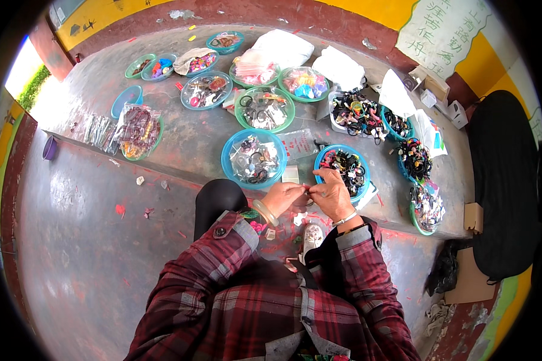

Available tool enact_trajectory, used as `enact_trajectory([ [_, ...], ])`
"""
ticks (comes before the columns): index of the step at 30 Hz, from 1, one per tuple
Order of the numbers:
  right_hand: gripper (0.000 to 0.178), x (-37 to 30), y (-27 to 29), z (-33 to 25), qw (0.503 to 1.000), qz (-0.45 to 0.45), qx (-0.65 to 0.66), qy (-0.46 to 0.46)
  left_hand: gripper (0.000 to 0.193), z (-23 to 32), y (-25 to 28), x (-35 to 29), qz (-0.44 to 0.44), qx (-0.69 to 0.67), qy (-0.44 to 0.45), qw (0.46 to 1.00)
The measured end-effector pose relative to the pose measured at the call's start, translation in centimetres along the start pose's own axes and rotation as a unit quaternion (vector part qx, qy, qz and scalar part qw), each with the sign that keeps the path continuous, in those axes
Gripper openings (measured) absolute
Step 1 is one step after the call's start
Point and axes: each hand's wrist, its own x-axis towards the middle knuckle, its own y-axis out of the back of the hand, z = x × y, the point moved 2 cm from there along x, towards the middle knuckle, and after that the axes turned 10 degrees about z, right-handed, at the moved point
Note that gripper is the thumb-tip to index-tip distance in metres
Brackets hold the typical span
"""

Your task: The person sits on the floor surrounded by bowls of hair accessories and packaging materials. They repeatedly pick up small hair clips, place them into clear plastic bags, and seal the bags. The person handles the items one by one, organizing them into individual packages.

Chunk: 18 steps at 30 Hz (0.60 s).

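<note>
L hand (281,201) and R hand (334,198) are meeting tip to tip, fingers held narrow, apparently pinching a tiny dark item (308,190) btwn them; can't tell what it is. R blue basket (367,182) w/ dark hair ties is sitting just beside R fingers, its rim partly hidden, so room's tight that side. L blue basket (224,157) w/ bagged bits is standing up & L of the fingertips. Btwn both rims a gap is opening beyond the fingers, w/ pale card (290,174) lying in it. Step edge (180,173) is running away L of fingers; lower floor (102,240) is spreading wide L, w/ a few scraps. Shoe (312,237) is resting below fingers.
</note>
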Motion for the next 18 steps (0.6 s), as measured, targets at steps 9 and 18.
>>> enact_trajectory([
  [9,0.012,-0.7,-1.0,1.2,0.995,-0.059,0.035,-0.075,0.032,-0.2,0.1,0.0,-0.001,0.016,-0.029,0.999],
  [18,0.017,-0.5,-1.6,1.1,0.971,-0.057,0.104,-0.209,0.035,-0.3,0.1,0.1,-0.031,-0.057,-0.005,0.998],
])
